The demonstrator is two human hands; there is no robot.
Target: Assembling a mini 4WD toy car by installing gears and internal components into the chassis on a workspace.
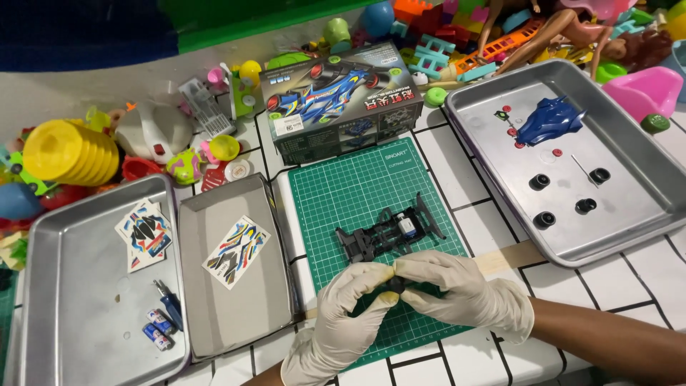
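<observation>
White tiled worktop (pixel 629 286) w/ a green cutting mat (pixel 357 193) in the middle. Steel tray (pixel 493 107) to the right holds a blue car body shell (pixel 549 120) and four black wheels (pixel 540 181). Another steel tray (pixel 78 300) on the left has sticker sheets (pixel 145 232), batteries and a small screwdriver; a grey box lid (pixel 214 307) next to it carries one more sticker sheet. Toy car box (pixel 336 100) stands at the mat's far edge, toy clutter behind. Black car chassis (pixel 389 232) lies on the mat, just beyond the hands. Both hands gloved white, forearms coming in from the bottom edge, wrists bent inward over the mat's near half. Left hand (pixel 350 304) and right hand (pixel 457 286) meet fingertip to fingertip, both pinching a small black part (pixel 395 284), mostly hidden btw the fingers.
</observation>
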